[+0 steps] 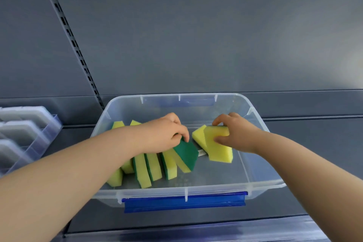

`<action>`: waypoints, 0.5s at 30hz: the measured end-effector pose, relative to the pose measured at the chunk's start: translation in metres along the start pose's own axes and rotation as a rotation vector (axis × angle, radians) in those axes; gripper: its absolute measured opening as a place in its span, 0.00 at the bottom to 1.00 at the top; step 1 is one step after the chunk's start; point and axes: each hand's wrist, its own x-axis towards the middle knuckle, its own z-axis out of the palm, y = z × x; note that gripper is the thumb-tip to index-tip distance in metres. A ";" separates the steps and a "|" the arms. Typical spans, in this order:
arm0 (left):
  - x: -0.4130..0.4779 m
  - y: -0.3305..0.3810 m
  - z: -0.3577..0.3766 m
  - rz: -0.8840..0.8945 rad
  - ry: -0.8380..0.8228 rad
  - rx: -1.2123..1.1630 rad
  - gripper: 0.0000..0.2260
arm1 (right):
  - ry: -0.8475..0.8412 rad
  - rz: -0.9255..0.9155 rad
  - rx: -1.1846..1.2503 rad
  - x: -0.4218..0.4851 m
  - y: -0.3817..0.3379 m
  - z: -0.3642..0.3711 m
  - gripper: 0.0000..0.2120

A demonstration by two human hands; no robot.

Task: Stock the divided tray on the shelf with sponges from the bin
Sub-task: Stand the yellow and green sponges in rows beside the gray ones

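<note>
A clear plastic bin (pixel 261 180) with blue latches sits on the grey shelf and holds several yellow sponges with green scrub sides. My left hand (pixel 163 133) pinches the top of a sponge showing its green face (pixel 186 152), at the right end of a leaning row (pixel 149 169). My right hand (pixel 237 133) grips a yellow sponge (pixel 218 147) in the bin's right half, with a second sponge (pixel 198 135) pressed against it. The divided tray (pixel 42 133) stands at the far left of the shelf, with translucent blue walls and grey contents I cannot identify.
The grey back panel rises behind the bin, with a slotted upright (pixel 78 53) running diagonally at the left. The shelf's front lip (pixel 196 230) crosses the bottom of the view. Bare bin floor (pixel 216 177) shows at the right front.
</note>
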 end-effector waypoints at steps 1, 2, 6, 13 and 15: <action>0.001 -0.001 -0.001 -0.001 0.015 -0.002 0.12 | 0.009 0.003 0.020 -0.001 0.000 0.000 0.20; 0.002 -0.001 -0.001 -0.007 -0.001 -0.001 0.10 | 0.012 0.003 0.032 -0.002 -0.001 0.000 0.20; -0.001 -0.003 0.002 -0.027 -0.154 0.103 0.28 | 0.017 0.007 0.050 -0.006 -0.003 0.007 0.19; -0.012 0.000 -0.001 0.062 -0.003 0.338 0.18 | 0.023 -0.048 0.132 -0.008 -0.013 0.015 0.22; -0.014 -0.002 -0.003 0.094 0.056 0.463 0.18 | 0.029 -0.075 0.107 -0.009 -0.017 0.016 0.23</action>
